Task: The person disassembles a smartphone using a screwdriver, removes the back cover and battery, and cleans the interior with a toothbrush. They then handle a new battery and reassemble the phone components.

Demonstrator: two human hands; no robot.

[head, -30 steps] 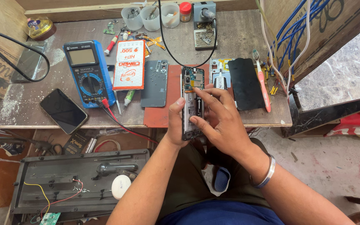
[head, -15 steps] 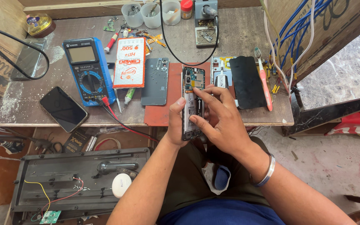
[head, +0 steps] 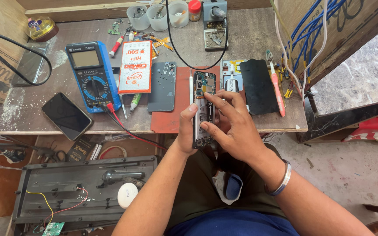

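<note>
An opened phone (head: pixel 203 94) with its back cover off and circuit board showing stands upright above the red mat (head: pixel 171 118). My left hand (head: pixel 187 131) grips its left edge and lower end, thumb on the side. My right hand (head: pixel 232 124) rests over the phone's middle and right side, its fingertips pressing on the exposed inner parts. A steel bangle (head: pixel 281 181) circles my right wrist. What lies under my right fingers is hidden.
On the bench: a blue multimeter (head: pixel 90 76) with red lead, a dark phone (head: pixel 66 116), a grey back cover (head: pixel 162 87), a black screen panel (head: pixel 257 86), a pink toothbrush (head: pixel 275 83), plastic cups (head: pixel 158 15), a soldering station (head: pixel 214 24). A dark tray (head: pixel 84 190) sits below.
My hands and the phone stay almost in place. My right fingers have shifted slightly over the phone's inner parts.
</note>
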